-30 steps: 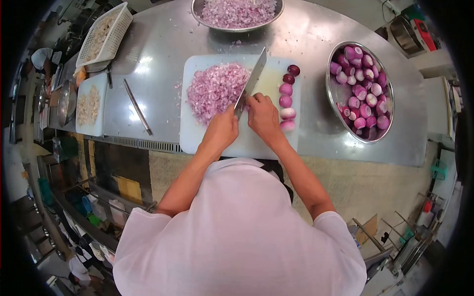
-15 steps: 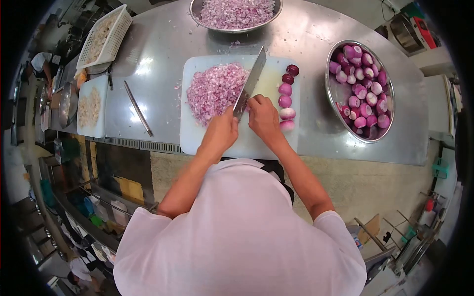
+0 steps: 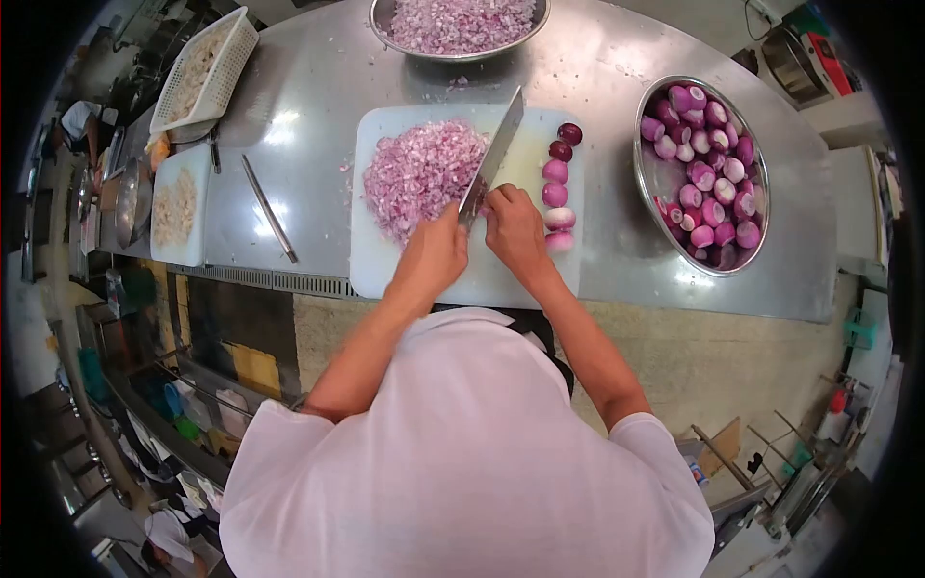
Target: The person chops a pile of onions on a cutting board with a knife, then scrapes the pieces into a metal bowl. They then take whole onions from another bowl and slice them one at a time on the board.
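Note:
My left hand (image 3: 432, 258) is closed on the knife (image 3: 497, 152), whose broad blade points up and slightly right over the white cutting board (image 3: 405, 273). Close to the blade's right side, my right hand (image 3: 515, 231) has its fingers curled together; what they hold is mostly hidden. A heap of chopped purple onion (image 3: 420, 175) covers the board's left part. Along the right side runs a column of several peeled onions (image 3: 555, 170), dark red at the top and paler toward the bottom.
A steel bowl of whole peeled onions (image 3: 643, 183) stands at the right, and another bowl (image 3: 462, 58) at the back holds chopped onion. A metal rod (image 3: 269, 208), a small board (image 3: 198, 246) and a white basket (image 3: 231, 69) are at the left. People are in the left background.
The knife tip has moved slightly up and right, with both hands nearly in place. A person at the lower left has shifted further into view.

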